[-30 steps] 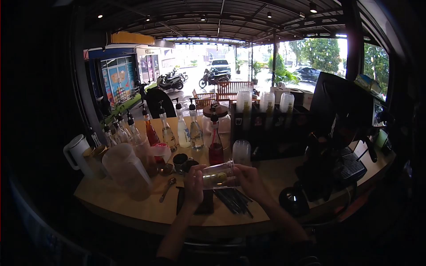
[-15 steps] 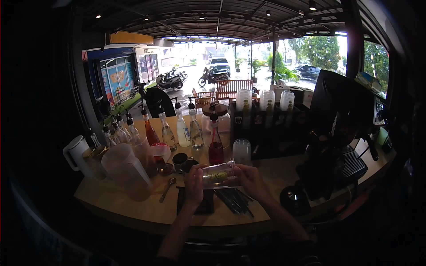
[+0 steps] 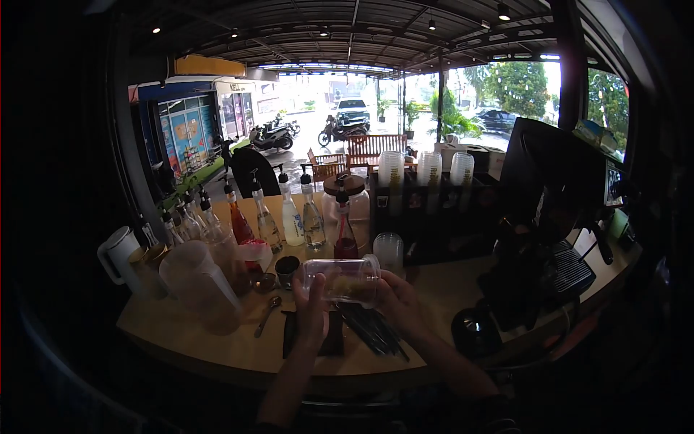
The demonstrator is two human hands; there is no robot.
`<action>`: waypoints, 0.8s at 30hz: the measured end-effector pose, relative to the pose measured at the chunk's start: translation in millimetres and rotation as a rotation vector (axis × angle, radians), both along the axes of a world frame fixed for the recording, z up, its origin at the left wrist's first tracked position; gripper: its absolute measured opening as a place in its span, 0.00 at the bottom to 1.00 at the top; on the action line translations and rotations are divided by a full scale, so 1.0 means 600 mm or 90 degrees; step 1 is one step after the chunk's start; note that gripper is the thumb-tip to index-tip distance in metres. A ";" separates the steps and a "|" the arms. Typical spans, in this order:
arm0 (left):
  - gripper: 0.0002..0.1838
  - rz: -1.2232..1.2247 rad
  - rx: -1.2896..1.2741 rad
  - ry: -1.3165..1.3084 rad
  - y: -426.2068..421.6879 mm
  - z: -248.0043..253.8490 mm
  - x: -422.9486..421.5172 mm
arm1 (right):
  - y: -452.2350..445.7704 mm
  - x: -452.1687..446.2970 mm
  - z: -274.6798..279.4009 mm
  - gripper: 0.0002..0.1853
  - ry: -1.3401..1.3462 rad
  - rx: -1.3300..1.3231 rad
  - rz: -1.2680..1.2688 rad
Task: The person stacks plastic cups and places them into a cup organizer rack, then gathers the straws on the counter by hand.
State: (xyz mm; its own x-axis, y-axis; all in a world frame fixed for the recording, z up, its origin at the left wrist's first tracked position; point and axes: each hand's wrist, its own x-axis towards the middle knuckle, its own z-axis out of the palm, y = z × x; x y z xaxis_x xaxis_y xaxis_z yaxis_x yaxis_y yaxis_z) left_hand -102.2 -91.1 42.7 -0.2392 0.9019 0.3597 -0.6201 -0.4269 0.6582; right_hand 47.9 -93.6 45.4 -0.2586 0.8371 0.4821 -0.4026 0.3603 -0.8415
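A clear plastic cup [image 3: 350, 281] with a faint print lies sideways between my two hands above the counter. Around its base end at the left is my left hand [image 3: 311, 307], the thumb resting up along its side. My right hand [image 3: 399, 302] holds the rim end at the right. Below the cup, dark straws [image 3: 372, 331] are spread on the counter beside a dark flat mat [image 3: 290, 336]. Behind it stand a red syrup bottle [image 3: 345, 242] and a stack of clear cups [image 3: 389, 249].
Pump bottles [image 3: 313, 220], a clear pitcher [image 3: 199, 278], a white jug [image 3: 121, 253] and a spoon [image 3: 268, 316] are at the left. A dark rack [image 3: 434, 231] holds cup stacks behind. At the right stands a dark coffee machine [image 3: 513, 267].
The cup has turned to lie more level, with its rim end angled nearer the camera, and my fingers have shifted on it. The whole view has moved slightly.
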 end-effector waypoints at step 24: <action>0.44 0.294 0.323 0.792 0.224 0.192 0.146 | 0.200 0.201 0.263 0.36 -0.301 0.486 -0.503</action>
